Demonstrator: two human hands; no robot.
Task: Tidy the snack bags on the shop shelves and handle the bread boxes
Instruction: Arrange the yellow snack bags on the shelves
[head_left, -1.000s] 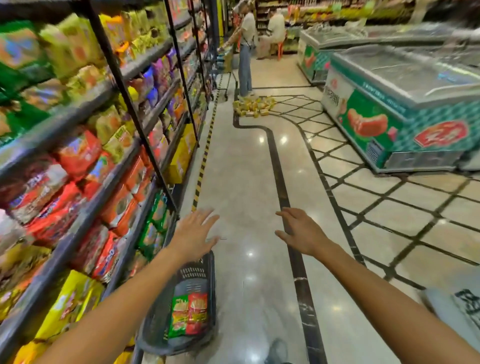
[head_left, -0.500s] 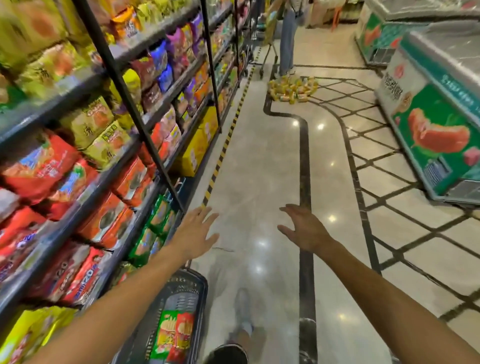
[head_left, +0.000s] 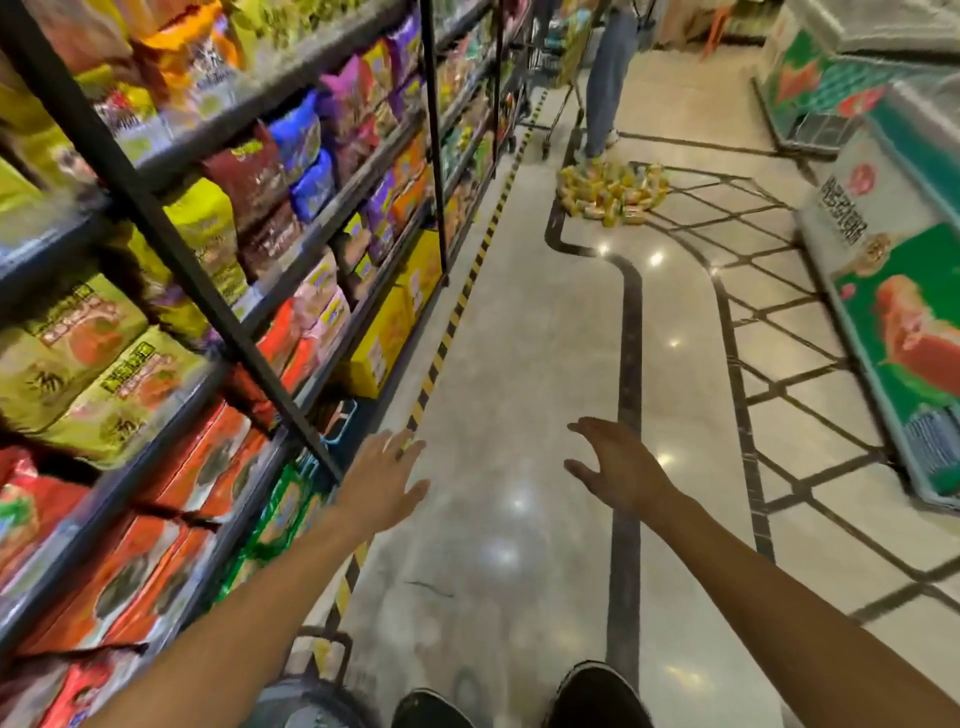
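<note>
I'm holding both arms out over the aisle floor, my left hand (head_left: 384, 480) and right hand (head_left: 615, 470) spread with fingers relaxed, gripping nothing. Snack bags (head_left: 98, 364) are sitting packed on the shelves (head_left: 171, 415) to my left, yellow boxes (head_left: 387, 332) standing on the floor beside them.

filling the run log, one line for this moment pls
left hand open, empty | right hand open, empty | both over aisle floor | snack shelves at left, untouched

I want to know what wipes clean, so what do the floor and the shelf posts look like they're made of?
Floor: polished stone or tile, likely; ceiling lights mirror in it as bright spots. Shelf posts: dark painted metal, probably; thin, straight, matte bars.
</note>
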